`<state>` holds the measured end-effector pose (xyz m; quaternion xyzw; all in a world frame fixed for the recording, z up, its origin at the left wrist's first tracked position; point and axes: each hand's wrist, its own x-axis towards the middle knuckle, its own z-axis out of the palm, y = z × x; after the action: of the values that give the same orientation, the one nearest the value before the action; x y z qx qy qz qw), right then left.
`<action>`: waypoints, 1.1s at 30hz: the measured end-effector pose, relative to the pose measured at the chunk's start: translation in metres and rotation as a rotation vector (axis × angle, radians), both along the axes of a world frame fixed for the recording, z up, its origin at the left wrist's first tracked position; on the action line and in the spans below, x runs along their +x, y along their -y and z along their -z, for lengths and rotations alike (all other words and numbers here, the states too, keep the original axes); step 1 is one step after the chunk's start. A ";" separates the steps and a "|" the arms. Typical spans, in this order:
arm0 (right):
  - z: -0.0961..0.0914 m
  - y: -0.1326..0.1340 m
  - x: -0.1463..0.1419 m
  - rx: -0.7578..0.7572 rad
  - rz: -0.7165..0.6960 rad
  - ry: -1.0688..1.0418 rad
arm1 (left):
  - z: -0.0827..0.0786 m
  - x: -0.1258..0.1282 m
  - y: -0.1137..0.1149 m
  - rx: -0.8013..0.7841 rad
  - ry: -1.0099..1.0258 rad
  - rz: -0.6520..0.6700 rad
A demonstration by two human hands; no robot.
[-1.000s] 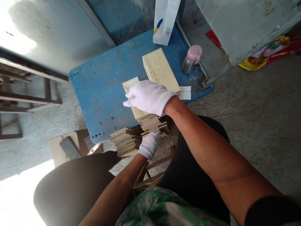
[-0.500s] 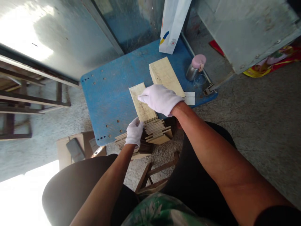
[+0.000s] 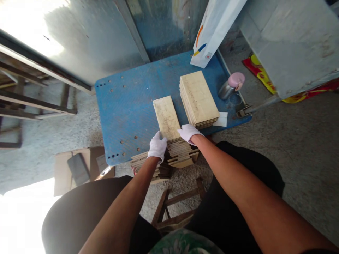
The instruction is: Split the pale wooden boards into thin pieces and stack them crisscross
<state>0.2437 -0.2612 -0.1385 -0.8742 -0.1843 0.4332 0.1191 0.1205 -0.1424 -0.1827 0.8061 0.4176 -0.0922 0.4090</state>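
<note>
Two cream stone-like tile stacks lie on the blue table. The taller stack (image 3: 198, 98) stands at the right, and a lower pile or single tile (image 3: 166, 118) lies to its left. Below them, crossed bundles of thin tiles (image 3: 182, 153) sit at the table's near edge, with another bundle (image 3: 144, 164) beside them. My left hand (image 3: 157, 146), in a white glove, touches the near left corner of the lower tile. My right hand (image 3: 188, 133), also gloved, lies against its near right corner. Neither grip is clear.
The blue table (image 3: 124, 116) has drilled holes. A white paper bag (image 3: 212, 38), a steel flask with a pink lid (image 3: 230, 84), a glass (image 3: 235, 99) and a white paper slip (image 3: 221, 120) stand beyond the tiles. A wooden stool (image 3: 176, 208) stands below, on a concrete floor.
My right hand has drawn back from on top of the tiles to the near corner. My left hand has moved up from the bundles to the tile's corner. The view has shifted.
</note>
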 end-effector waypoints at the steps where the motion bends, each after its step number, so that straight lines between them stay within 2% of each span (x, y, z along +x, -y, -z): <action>1: 0.005 -0.001 0.001 -0.002 -0.005 0.002 | 0.001 0.001 -0.001 -0.011 0.001 0.002; 5: 0.021 -0.007 0.001 -0.004 -0.038 0.002 | 0.002 0.004 -0.003 -0.034 -0.007 0.012; 10: 0.027 -0.014 -0.003 -0.029 -0.043 0.009 | -0.004 0.004 -0.003 -0.035 -0.061 0.017; 17: 0.025 -0.016 -0.005 -0.036 -0.001 0.050 | -0.011 0.004 -0.001 -0.054 -0.064 0.017; 24: 0.010 -0.021 -0.002 -0.055 0.135 0.087 | -0.011 0.000 -0.009 -0.098 0.050 -0.035; 26: 0.006 -0.023 -0.002 0.022 0.199 0.065 | -0.011 -0.001 -0.012 -0.120 0.059 -0.086; 30: -0.002 -0.027 -0.001 0.270 0.290 -0.093 | -0.015 -0.001 -0.010 -0.202 0.072 -0.216; 33: -0.010 -0.029 0.001 0.275 0.252 -0.070 | -0.024 -0.005 -0.005 -0.288 0.121 -0.298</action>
<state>0.2445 -0.2324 -0.1285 -0.8502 -0.1267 0.4157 0.2970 0.1151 -0.1376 -0.1588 0.6726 0.4894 -0.0410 0.5535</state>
